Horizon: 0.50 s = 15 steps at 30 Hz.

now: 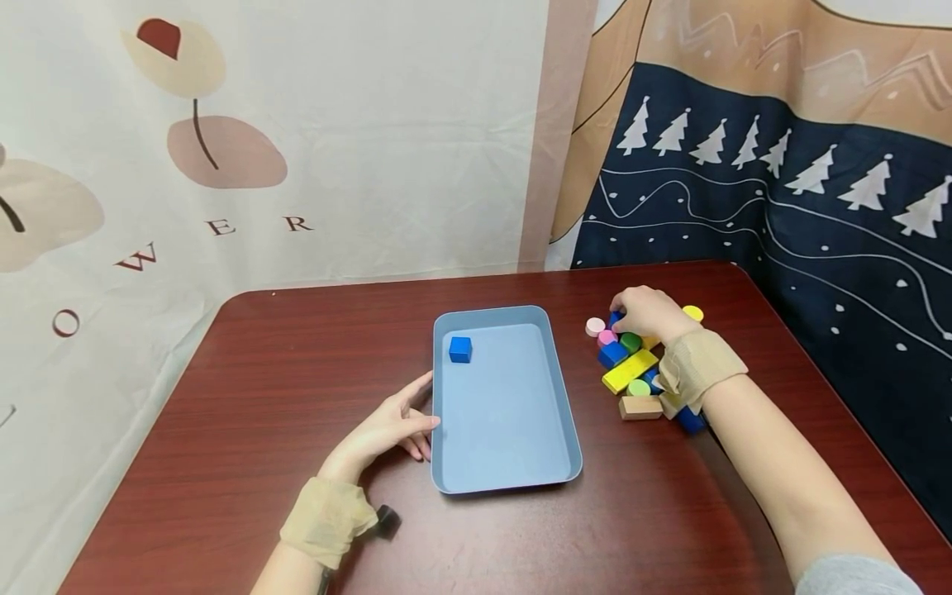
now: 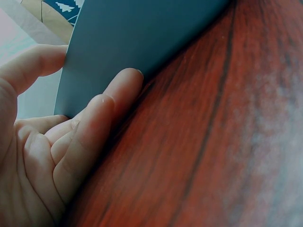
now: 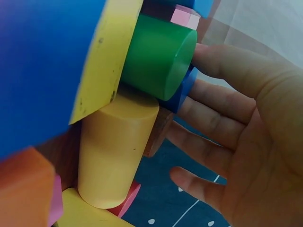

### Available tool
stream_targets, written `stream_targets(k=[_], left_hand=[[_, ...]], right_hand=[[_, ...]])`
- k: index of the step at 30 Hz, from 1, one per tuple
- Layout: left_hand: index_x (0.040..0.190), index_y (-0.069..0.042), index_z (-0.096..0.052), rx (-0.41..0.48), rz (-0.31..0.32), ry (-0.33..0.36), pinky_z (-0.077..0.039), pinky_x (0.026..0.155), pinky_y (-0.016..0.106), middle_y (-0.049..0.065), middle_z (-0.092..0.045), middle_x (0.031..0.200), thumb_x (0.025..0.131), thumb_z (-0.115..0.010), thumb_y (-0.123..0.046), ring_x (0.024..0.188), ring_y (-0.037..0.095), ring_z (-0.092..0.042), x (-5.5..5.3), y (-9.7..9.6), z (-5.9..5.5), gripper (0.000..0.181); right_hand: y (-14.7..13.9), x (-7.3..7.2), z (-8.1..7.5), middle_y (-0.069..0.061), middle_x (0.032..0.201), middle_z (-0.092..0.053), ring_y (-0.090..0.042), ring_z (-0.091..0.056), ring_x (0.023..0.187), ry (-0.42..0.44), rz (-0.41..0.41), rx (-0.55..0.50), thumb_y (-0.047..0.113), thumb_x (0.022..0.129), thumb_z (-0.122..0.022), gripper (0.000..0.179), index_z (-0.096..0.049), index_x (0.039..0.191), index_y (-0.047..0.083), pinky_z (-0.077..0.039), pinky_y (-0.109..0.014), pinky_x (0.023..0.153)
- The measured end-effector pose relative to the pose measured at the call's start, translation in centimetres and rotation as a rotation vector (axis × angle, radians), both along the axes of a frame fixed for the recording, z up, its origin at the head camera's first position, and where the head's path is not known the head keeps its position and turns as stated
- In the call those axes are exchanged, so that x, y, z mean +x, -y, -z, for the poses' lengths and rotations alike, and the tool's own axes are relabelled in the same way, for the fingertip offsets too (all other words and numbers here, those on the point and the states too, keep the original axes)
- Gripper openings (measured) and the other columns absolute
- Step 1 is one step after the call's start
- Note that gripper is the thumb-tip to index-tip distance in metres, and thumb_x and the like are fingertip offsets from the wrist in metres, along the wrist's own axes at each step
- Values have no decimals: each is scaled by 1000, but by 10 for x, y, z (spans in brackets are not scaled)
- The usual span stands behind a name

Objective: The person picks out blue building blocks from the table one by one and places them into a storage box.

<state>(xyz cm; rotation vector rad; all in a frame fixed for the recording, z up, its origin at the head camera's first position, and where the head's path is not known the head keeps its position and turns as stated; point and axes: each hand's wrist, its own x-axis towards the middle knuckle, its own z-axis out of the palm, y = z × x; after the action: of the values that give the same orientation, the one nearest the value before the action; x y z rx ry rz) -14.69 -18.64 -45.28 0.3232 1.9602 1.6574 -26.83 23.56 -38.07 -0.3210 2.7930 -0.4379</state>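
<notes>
A shallow blue-grey tray (image 1: 508,421) lies on the table, with one blue cube (image 1: 460,349) near its far left corner. My left hand (image 1: 387,426) rests against the tray's left side, its fingertips touching the outer wall (image 2: 128,42) in the left wrist view. At the far end of a pile of coloured blocks, my right hand (image 1: 650,314) pinches a blue block (image 1: 615,319) between thumb and fingers. In the right wrist view that blue block (image 3: 182,92) is partly hidden behind a green cylinder (image 3: 156,56). A yellow-orange cylinder (image 3: 118,146) stands beside them.
The pile, right of the tray, also holds a long yellow block (image 1: 630,371), another blue block (image 1: 613,355), a light green cylinder (image 1: 638,388), a plain wooden block (image 1: 640,407) and pink pieces (image 1: 606,338). Patterned cloths (image 1: 416,149) hang behind the dark red table (image 1: 320,347).
</notes>
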Motion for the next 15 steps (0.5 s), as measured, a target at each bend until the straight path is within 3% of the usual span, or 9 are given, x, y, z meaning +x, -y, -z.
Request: stream_targets(k=[15], left_hand=[[155, -15, -12, 15, 11, -1, -56, 53, 36, 22, -64, 71, 92, -63, -11, 57, 36, -65, -2, 1, 1, 81]], right_hand=[[1, -1, -9, -25, 116, -60, -35, -57, 95, -65, -48, 22, 12, 88, -68, 37, -61, 120, -6, -47, -55, 89]])
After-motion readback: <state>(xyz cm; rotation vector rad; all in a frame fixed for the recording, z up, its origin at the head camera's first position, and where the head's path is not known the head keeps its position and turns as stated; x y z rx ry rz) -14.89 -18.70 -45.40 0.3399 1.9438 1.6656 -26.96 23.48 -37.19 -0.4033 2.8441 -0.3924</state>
